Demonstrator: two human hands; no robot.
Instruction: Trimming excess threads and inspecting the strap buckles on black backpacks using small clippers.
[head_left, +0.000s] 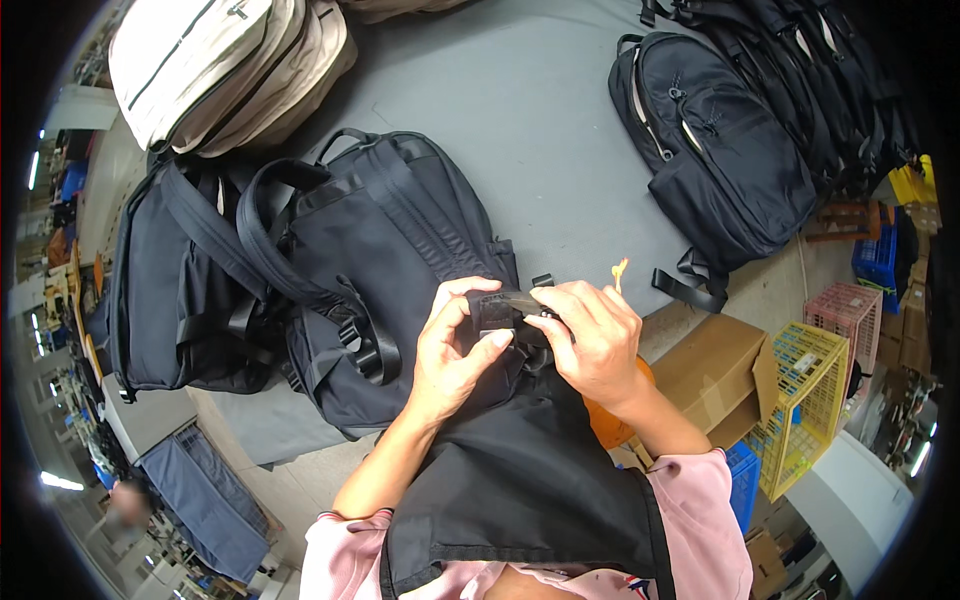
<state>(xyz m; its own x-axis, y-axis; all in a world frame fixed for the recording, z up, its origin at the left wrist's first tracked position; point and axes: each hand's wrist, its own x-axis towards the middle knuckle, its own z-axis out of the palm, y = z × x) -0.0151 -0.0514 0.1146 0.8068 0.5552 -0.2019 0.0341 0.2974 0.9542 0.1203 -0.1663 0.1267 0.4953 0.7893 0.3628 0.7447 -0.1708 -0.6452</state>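
A black backpack (340,240) lies in front of me with its padded shoulder straps facing up. Over its lower right corner my left hand (450,350) pinches a folded black webbing strap (495,312) between thumb and fingers. My right hand (592,340) closes around a small pointed metal tool that looks like thread snips (518,301), its tip touching or just over the webbing. An orange-yellow tie (619,272) sticks up behind the right hand's fingers. The fingers partly hide the tool and the strap end. A black apron (530,490) hangs below my hands.
Another black backpack (180,290) lies at the left, below stacked beige backpacks (230,70). More black backpacks (720,150) crowd the far right of the grey table (540,150). A cardboard box (705,375) and a yellow crate (800,390) stand at my right.
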